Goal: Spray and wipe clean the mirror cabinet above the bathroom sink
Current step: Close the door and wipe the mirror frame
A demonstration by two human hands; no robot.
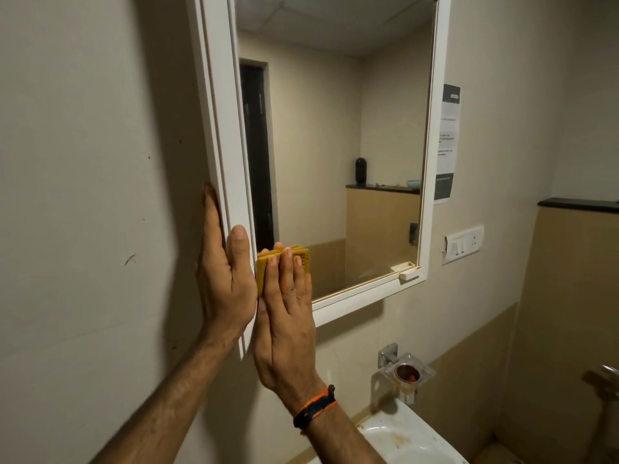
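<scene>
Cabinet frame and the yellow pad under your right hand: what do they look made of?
Cabinet frame: smooth white with a soft sheen and moulded grooves, probably plastic or painted board; I cannot tell which. Yellow pad: matte folded cloth, layered edges showing above the fingers, likely microfibre or cotton. The right hand presses it flat on the mirror; the left hand steadies the frame's side.

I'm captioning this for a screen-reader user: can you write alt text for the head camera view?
A right hand presses a folded yellow cloth flat against the lower left of a white-framed mirror cabinet, while the left hand braces the cabinet's left side. A white sink sits below.
</scene>
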